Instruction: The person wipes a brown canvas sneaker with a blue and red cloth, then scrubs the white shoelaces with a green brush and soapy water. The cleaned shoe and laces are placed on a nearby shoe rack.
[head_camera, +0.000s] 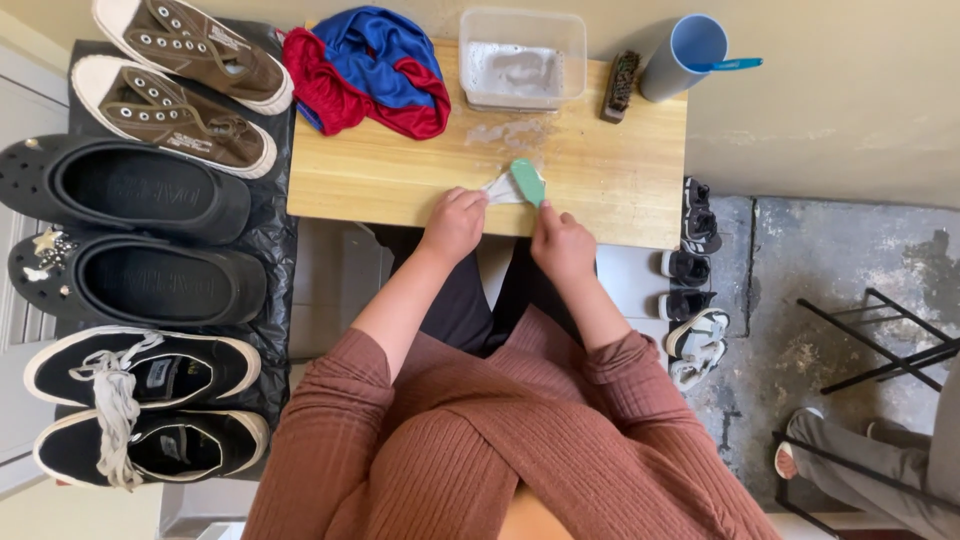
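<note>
At the near edge of the wooden table (620, 190), the left hand (453, 225) pinches a white shoelace (503, 189) flat while the right hand (562, 243) closes around a green brush (528, 181) laid on it. Beyond sit a soapy plastic tub (522, 60), a red-and-blue cloth (370, 65) and a blue cup (682, 55).
</note>
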